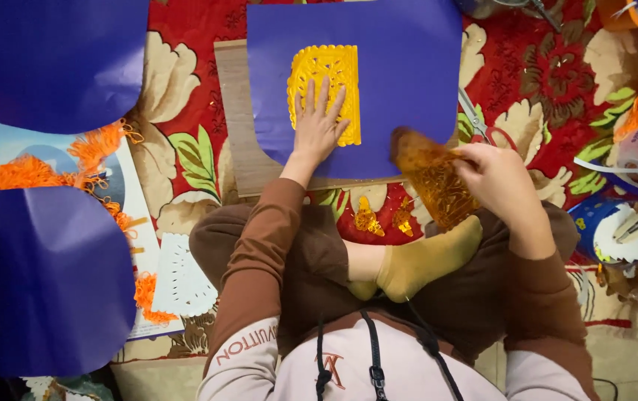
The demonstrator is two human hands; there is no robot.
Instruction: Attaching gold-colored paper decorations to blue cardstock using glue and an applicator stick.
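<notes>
From the head camera, we press our left hand point(317, 126) flat, fingers spread, on the yellow cut-out panel point(326, 89), which already lies on the purple sheet point(400, 82) over a wooden board point(235, 119). Our right hand point(499, 180) has its fingers clamped on a blurred amber perforated piece point(432, 178) not yet laid down. We judge one piece placed, another pending. Scissors point(478, 122) lie beside the sheet.

- A red rug point(192, 111) with large cream flowers and green leaves covers the floor.
- At five o'clock the rug ends and pale bare floor point(631, 364) shows.
- Light is even and warm, with soft shadows.
</notes>
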